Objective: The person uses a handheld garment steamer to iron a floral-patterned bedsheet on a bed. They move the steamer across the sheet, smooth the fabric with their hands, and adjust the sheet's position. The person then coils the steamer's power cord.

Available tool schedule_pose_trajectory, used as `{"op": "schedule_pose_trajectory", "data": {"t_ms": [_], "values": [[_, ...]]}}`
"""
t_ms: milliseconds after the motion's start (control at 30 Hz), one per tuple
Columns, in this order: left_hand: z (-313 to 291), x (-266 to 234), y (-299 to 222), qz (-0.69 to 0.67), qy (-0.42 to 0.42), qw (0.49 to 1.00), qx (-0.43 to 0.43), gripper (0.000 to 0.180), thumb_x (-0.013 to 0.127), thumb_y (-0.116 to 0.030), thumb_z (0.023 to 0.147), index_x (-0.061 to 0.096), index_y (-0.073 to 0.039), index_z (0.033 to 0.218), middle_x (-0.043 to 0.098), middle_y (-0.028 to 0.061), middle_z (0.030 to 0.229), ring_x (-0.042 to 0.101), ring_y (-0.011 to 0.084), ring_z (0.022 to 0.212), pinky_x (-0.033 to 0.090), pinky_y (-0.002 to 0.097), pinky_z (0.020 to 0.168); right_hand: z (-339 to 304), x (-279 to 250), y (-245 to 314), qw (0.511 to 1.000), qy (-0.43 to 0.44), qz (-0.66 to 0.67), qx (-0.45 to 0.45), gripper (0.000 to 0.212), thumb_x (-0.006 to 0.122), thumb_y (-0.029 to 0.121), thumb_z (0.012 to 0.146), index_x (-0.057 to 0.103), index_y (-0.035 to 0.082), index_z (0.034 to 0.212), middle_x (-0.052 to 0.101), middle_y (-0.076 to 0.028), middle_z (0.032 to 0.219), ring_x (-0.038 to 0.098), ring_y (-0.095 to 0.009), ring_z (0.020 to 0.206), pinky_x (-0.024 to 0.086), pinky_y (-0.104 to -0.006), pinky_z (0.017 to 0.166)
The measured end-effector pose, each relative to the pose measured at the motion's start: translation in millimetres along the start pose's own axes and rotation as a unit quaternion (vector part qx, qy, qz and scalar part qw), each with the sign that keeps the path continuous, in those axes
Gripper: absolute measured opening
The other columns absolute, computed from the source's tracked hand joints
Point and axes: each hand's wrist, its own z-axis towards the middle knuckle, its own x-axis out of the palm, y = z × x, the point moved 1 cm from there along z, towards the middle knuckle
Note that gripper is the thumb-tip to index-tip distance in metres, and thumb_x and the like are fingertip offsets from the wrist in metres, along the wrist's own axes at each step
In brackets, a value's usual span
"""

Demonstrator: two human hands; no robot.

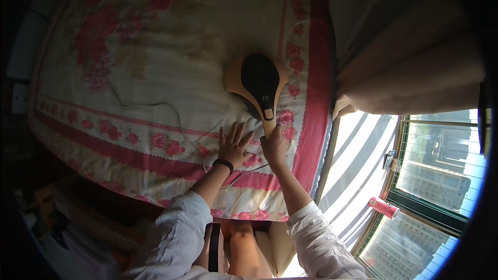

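A white cloth cover with pink flowers (202,72) lies wide; the left hand (234,149) is flat on it, fingers apart; a black-and-tan plastic machine (259,79) near the pink edge (319,72) has the right hand's (274,148) fingers clamped on its handle (267,124); a red can (384,208), inside hidden, is by the window (438,173)

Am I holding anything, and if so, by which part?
Your right hand grips the black-and-tan handheld appliance by its handle. Your left hand holds nothing; it rests on the floral bedspread.

A pink container (384,208) sits by the window (433,163), where a beige curtain (410,78) hangs.
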Motion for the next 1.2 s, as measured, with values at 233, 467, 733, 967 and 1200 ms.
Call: {"op": "schedule_pose_trajectory", "data": {"t_ms": [233, 467, 733, 967, 1200], "values": [[-48.6, -55.1, 39.0, -0.094, 0.122, 0.933, -0.325, 0.128, 0.075, -0.073, 0.051, 0.013, -0.029, 0.153, 0.001, 0.0219, 0.159, -0.003, 0.0441, 0.145, 0.002, 0.0780, 0.102, -120.8, 15.9, -32.5, 0.998, 0.004, 0.008, 0.059, 0.036, 0.066, 0.009, 0.076, 0.041, 0.001, 0.101, 0.060, -0.032, 0.075, 0.059, -0.052, 0.075, 0.045, -0.0574, 0.060], [-24.2, -76.7, 37.8, -0.109, 0.274, 0.890, -0.348, 0.154, 0.078, -0.078, 0.031, 0.001, -0.025, 0.154, -0.003, 0.0249, 0.158, -0.010, 0.0443, 0.145, -0.001, 0.0774, 0.102, -155.8, 36.3, -47.6, 0.994, 0.007, -0.042, 0.100, 0.038, 0.069, 0.015, 0.076, 0.043, 0.002, 0.099, 0.062, -0.029, 0.078, 0.060, -0.050, 0.073, 0.048, -0.0553, 0.061], [-19.5, -66.3, 40.6, -0.159, 0.244, 0.877, -0.382, 0.135, 0.091, -0.048, 0.047, 0.012, -0.024, 0.153, -0.009, 0.0278, 0.156, -0.012, 0.0460, 0.144, 0.000, 0.0716, 0.108, -79.7, 37.2, -0.8, 0.994, 0.002, -0.051, 0.094, 0.035, 0.066, 0.012, 0.077, 0.043, 0.003, 0.102, 0.062, -0.029, 0.076, 0.060, -0.050, 0.075, 0.047, -0.0550, 0.062], [-17.3, -63.1, 45.5, -0.160, 0.266, 0.867, -0.389, 0.131, 0.090, -0.046, 0.051, 0.010, -0.028, 0.153, -0.009, 0.0235, 0.157, -0.010, 0.0435, 0.145, 0.001, 0.0721, 0.108, 1.1, 48.0, 61.9, 0.995, 0.005, -0.075, 0.064, 0.036, 0.064, 0.010, 0.079, 0.040, 0.001, 0.103, 0.062, -0.030, 0.076, 0.061, -0.050, 0.076, 0.047, -0.0562, 0.064], [-21.8, -51.9, 43.1, -0.085, 0.299, 0.865, -0.393, 0.127, 0.083, -0.049, 0.057, 0.002, -0.035, 0.153, -0.013, 0.0200, 0.158, -0.013, 0.0424, 0.145, -0.003, 0.0761, 0.104, 89.9, 67.8, 111.4, 0.995, 0.011, -0.095, 0.041, 0.041, 0.064, 0.012, 0.082, 0.036, -0.001, 0.108, 0.064, -0.030, 0.085, 0.064, -0.047, 0.079, 0.052, -0.0535, 0.068]]}}
